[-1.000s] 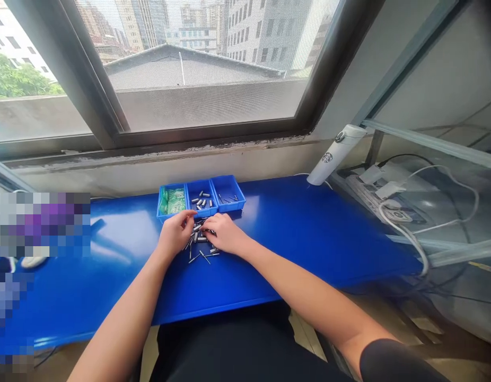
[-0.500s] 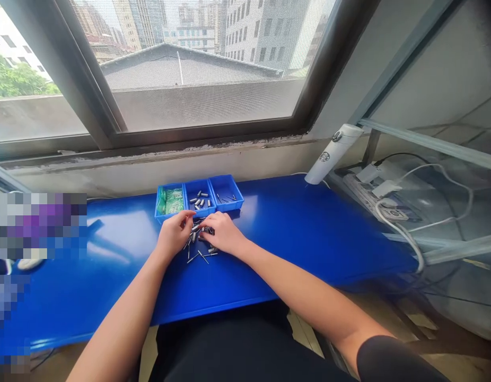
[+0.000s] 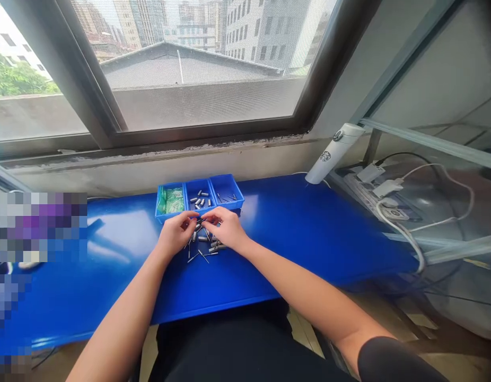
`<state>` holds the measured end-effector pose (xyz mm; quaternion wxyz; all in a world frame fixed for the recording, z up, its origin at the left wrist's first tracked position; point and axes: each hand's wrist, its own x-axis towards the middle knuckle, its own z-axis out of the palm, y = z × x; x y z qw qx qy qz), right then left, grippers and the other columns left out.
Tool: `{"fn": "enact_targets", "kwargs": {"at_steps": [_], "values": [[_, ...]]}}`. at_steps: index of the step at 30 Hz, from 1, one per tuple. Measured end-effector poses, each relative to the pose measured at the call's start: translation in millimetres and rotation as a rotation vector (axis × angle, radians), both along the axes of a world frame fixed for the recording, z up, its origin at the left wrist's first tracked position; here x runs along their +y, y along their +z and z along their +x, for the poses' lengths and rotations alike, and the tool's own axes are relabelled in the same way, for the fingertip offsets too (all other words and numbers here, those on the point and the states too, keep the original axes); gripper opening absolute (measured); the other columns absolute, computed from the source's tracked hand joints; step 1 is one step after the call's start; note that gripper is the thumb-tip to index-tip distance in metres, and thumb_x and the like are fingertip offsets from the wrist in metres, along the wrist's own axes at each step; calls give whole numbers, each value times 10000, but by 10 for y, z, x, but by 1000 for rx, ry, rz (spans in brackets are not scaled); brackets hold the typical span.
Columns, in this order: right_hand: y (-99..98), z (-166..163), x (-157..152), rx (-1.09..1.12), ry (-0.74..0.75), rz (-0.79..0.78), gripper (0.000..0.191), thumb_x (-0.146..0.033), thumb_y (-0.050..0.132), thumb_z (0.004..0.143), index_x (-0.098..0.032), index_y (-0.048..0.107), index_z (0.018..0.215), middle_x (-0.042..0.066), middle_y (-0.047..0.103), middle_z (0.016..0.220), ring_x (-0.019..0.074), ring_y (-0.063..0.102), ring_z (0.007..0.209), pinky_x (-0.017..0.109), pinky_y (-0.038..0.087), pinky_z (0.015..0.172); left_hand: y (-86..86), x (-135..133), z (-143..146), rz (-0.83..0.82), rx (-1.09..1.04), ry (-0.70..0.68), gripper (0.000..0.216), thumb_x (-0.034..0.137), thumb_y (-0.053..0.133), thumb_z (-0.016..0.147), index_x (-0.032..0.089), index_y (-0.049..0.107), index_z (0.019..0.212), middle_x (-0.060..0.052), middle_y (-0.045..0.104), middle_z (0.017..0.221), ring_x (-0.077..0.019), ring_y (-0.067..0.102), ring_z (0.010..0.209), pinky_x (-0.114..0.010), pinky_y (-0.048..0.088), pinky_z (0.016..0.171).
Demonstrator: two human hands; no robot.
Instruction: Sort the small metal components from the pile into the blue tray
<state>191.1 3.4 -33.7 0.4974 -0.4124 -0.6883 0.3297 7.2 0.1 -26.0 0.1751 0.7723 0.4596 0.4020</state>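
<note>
My left hand (image 3: 174, 233) and my right hand (image 3: 226, 229) meet fingertip to fingertip above a loose pile of small metal parts (image 3: 203, 239), some short silver cylinders, others thin dark-tipped pins. Both hands are closed in a pinch. Something small and dark shows between the fingertips, too small to name. Just behind them stand three joined blue bins. The left bin (image 3: 169, 217) holds a green plastic bag with small pale pieces, the middle bin (image 3: 192, 187) several silver cylinders, and the right bin (image 3: 238, 203) a few thin pins.
The bins and parts lie on a blue table (image 3: 293, 239) under a window. A white flask (image 3: 333, 155) stands at the back right, beside a metal frame with a power strip (image 3: 373, 201) and white cables (image 3: 408, 241). Blurred-out items (image 3: 38, 223) occupy the left end.
My right hand has lifted from the pile toward my left fingertips and pinches there. More of the metal parts below it now show. My left hand has barely moved.
</note>
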Motion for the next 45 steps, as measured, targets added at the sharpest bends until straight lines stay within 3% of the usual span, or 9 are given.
{"fn": "enact_targets", "kwargs": {"at_steps": [5, 10, 17, 23, 29, 32, 41, 45], "values": [[12, 26, 86, 370, -4, -347, 299, -368, 803, 655, -159, 688, 835, 59, 718, 814, 188, 683, 770, 357, 565, 772, -16, -22, 61, -5, -15, -102, 264, 345, 659, 858, 179, 688, 1062, 53, 547, 584, -60, 415, 454, -173, 353, 452], [24, -6, 69, 473, 31, -432, 357, -396, 849, 584, -159, 674, 785, 49, 713, 791, 179, 682, 758, 360, 568, 797, -36, -2, 70, 35, -7, -60, 234, 356, 622, 897, 172, 684, 1027, 58, 533, 561, -64, 437, 457, -176, 363, 462], [11, -4, 52, 466, 69, -383, 444, -340, 846, 590, -186, 673, 969, 54, 702, 938, 170, 702, 782, 349, 585, 783, -34, 19, 23, 77, 20, -40, 240, 357, 576, 928, 159, 679, 1016, 22, 630, 621, -88, 525, 500, -192, 418, 501], [-12, 1, 61, 419, 132, -339, 384, -367, 839, 608, -182, 682, 905, 54, 721, 880, 176, 697, 762, 359, 593, 762, -18, 15, 16, 27, 60, -40, 256, 367, 545, 943, 164, 698, 916, 5, 660, 647, -102, 550, 522, -205, 421, 508], [18, 11, 77, 461, 101, -389, 393, -428, 848, 590, -171, 691, 842, 41, 727, 811, 174, 700, 766, 343, 588, 781, 5, -13, 38, 21, -33, -50, 309, 390, 599, 911, 175, 658, 1124, 60, 525, 568, -73, 447, 460, -184, 379, 476], [27, 22, 89, 442, 105, -406, 406, -463, 844, 589, -164, 694, 820, 40, 726, 775, 170, 694, 727, 338, 591, 750, 8, -14, 37, 26, -32, -60, 277, 376, 592, 915, 176, 666, 1092, 65, 506, 561, -68, 427, 456, -182, 371, 476], [52, 26, 14, 313, 167, -346, 374, -456, 788, 679, -175, 711, 914, 59, 740, 840, 191, 707, 782, 353, 578, 774, -26, 22, -11, 20, 41, -43, 271, 383, 527, 946, 169, 694, 954, -2, 660, 665, -105, 543, 533, -202, 421, 512], [67, 19, 14, 325, 178, -336, 367, -475, 757, 711, -171, 713, 912, 53, 734, 821, 173, 688, 714, 339, 571, 725, -28, 18, -2, 7, 16, -36, 280, 394, 554, 932, 162, 689, 1009, 23, 604, 605, -91, 503, 496, -194, 403, 494]]}}
